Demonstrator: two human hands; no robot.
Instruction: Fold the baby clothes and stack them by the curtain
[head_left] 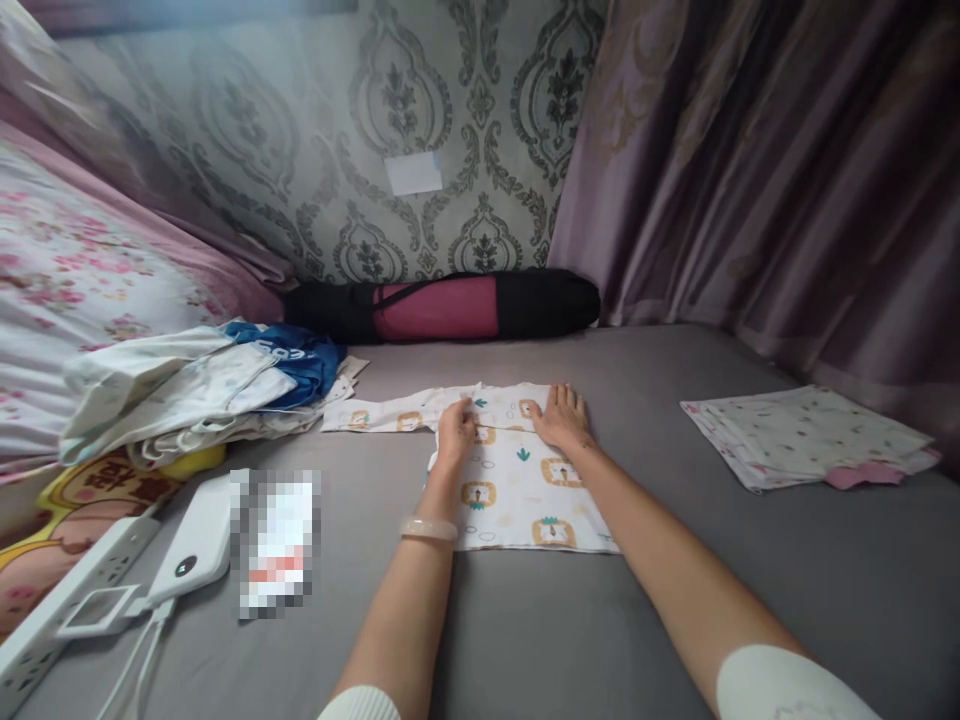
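Observation:
A white child's shirt (517,490) with orange lion prints and small green leaves lies spread on the grey bed sheet. One sleeve (382,410) stretches out to the left, while the other appears folded across the upper part. My left hand (456,432), wearing a pale bangle (429,529) on the wrist, has its fingers closed on the cloth near the shirt's upper middle. At the upper right edge, my right hand (562,415) lies flat on the folded part with its fingers stretched out.
A heap of clothes (187,380) lies at left, above a power strip (90,590), a white power bank (199,535) and a blurred packet (277,545). Folded patterned cloth (806,435) lies at right. A black and maroon long bag (442,307) rests against the wall.

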